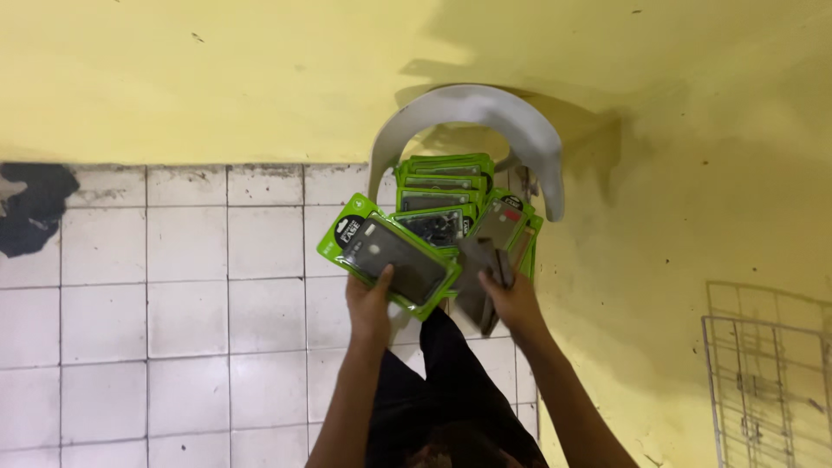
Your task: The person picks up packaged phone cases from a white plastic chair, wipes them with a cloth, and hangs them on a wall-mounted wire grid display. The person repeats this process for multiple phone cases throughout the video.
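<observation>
Your left hand (371, 303) has its grip clenched on 1 green phone-case package (388, 254). Your right hand (513, 303) grasps a dark case (482, 276) over the stack of green packages (442, 195) on a grey plastic chair (472, 108).

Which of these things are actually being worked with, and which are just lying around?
In use:
- left hand holding a green-edged packaged phone case
- right hand on loose dark phone cases
- pile of green packaged cases on the grey plastic chair

Lying about:
- white wire rack
- dark cloth on the white tiled floor
</observation>
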